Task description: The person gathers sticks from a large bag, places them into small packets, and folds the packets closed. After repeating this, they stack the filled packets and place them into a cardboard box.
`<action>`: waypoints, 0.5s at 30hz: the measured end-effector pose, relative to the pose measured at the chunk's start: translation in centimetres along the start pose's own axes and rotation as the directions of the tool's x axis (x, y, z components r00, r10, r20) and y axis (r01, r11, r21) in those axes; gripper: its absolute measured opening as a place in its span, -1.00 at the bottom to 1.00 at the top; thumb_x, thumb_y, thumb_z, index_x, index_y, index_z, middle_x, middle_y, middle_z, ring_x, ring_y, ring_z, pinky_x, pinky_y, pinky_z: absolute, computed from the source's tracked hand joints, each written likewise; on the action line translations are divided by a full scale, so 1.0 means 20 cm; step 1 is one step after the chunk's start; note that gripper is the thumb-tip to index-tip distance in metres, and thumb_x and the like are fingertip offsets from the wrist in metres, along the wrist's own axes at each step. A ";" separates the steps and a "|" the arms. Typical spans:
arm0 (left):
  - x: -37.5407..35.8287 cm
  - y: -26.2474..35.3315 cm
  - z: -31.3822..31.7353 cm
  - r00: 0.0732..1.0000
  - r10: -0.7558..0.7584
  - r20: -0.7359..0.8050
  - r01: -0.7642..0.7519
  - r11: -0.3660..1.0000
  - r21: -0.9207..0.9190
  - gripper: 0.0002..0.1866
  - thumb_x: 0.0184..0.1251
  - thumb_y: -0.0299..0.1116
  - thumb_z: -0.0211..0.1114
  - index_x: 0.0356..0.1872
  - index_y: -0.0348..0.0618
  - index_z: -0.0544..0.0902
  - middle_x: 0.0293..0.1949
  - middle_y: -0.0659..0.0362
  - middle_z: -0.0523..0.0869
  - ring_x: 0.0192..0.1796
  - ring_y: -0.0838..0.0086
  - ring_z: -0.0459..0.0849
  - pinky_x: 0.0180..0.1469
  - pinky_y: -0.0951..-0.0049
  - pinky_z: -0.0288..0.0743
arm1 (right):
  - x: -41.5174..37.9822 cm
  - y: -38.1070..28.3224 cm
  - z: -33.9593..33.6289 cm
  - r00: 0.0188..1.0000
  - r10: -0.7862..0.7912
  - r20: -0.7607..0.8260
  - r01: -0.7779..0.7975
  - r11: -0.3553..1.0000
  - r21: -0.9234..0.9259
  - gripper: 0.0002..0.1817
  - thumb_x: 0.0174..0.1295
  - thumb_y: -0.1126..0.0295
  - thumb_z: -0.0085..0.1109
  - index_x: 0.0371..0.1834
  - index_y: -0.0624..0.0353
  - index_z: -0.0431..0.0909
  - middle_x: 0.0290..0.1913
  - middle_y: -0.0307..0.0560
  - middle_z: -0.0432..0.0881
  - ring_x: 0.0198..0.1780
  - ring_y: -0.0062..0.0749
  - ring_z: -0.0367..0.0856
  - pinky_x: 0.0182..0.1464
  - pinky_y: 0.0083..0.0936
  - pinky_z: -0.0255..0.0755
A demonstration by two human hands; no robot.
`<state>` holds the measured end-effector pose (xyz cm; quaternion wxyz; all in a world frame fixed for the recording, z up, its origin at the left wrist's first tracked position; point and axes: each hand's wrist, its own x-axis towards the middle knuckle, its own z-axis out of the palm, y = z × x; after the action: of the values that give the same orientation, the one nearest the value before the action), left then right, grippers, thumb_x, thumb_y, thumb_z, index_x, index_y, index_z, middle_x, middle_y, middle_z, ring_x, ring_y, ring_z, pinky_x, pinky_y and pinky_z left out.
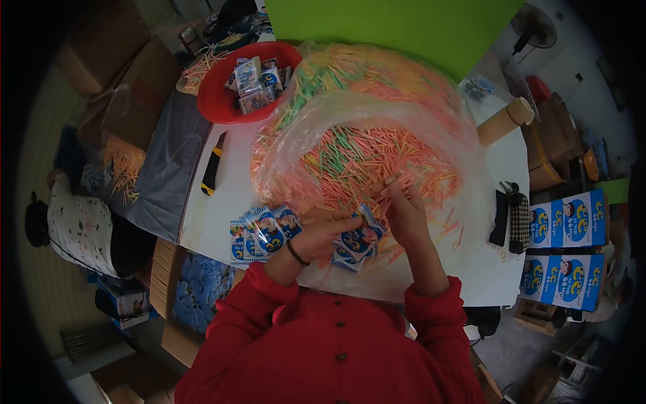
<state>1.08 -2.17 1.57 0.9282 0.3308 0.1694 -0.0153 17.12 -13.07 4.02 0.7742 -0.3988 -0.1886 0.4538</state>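
A large clear plastic bag [289, 151] lies open on the white table, full of thin pink, orange and green sticks [363, 158]. My left hand [319, 236] is closed at the top edge of a blue and white packet [360, 241], near the bag's front edge. With bent fingers my right hand [404, 209] pinches a few pink sticks [404, 180] over the bag's mouth. More blue and white packets [264, 232] lie in an overlapping row left of my left hand.
A red bowl [210, 101] with packets stands at the back left, above a yellow and black cutter [213, 167]. A cardboard tube [505, 121], a dark pouch [518, 222] and blue boxes [565, 279] are at the right. Another person [81, 222] is at the far left.
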 end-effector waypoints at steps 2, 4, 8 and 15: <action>0.01 -0.01 0.02 1.000 -0.003 -0.005 0.003 0.999 0.045 -0.72 0.45 -0.28 0.19 0.00 -0.28 0.63 -0.16 0.19 0.75 -0.24 0.54 0.73 -0.13 0.56 0.62 | 0.02 0.01 0.00 0.999 0.040 -0.002 -0.040 0.995 0.096 -0.88 0.45 0.36 -0.02 -0.07 0.13 0.41 -0.17 -0.15 0.59 -0.06 -0.38 0.62 0.10 -0.35 0.48; -0.02 0.01 0.05 1.000 -0.013 -0.010 0.014 0.996 0.090 -0.73 0.45 -0.29 0.18 -0.01 -0.26 0.64 -0.14 0.17 0.75 -0.25 0.55 0.73 -0.13 0.57 0.62 | 0.04 0.00 -0.04 0.999 -0.003 -0.037 0.010 0.981 0.191 -0.89 0.44 0.39 0.00 -0.05 0.12 0.41 -0.15 -0.17 0.58 -0.04 -0.38 0.62 0.08 -0.39 0.49; -0.11 0.08 0.02 0.980 0.197 0.001 -0.182 0.904 0.388 -0.76 0.45 -0.32 0.17 -0.08 -0.28 0.65 -0.22 0.21 0.72 -0.26 0.58 0.70 -0.16 0.57 0.59 | 0.09 0.03 -0.18 0.956 -0.183 -0.228 0.190 0.982 0.008 -0.91 0.44 0.43 -0.01 -0.06 0.12 0.43 -0.16 -0.19 0.59 -0.03 -0.42 0.62 0.07 -0.44 0.48; -0.36 0.35 0.11 0.841 0.541 0.024 -0.474 0.715 0.514 -0.79 0.45 -0.36 0.17 -0.11 -0.28 0.67 -0.24 0.22 0.71 -0.14 0.56 0.66 -0.07 0.57 0.49 | 0.14 0.13 -0.43 0.966 -0.259 -0.009 0.164 0.634 -0.755 -0.88 0.42 0.45 -0.02 -0.05 0.20 0.42 -0.25 -0.26 0.49 -0.23 -0.64 0.40 -0.18 -0.65 0.35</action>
<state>-4.10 1.30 9.83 0.7651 0.5935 0.1212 0.2181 22.75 -13.83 -3.36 0.5987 -0.6824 -0.3584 0.2179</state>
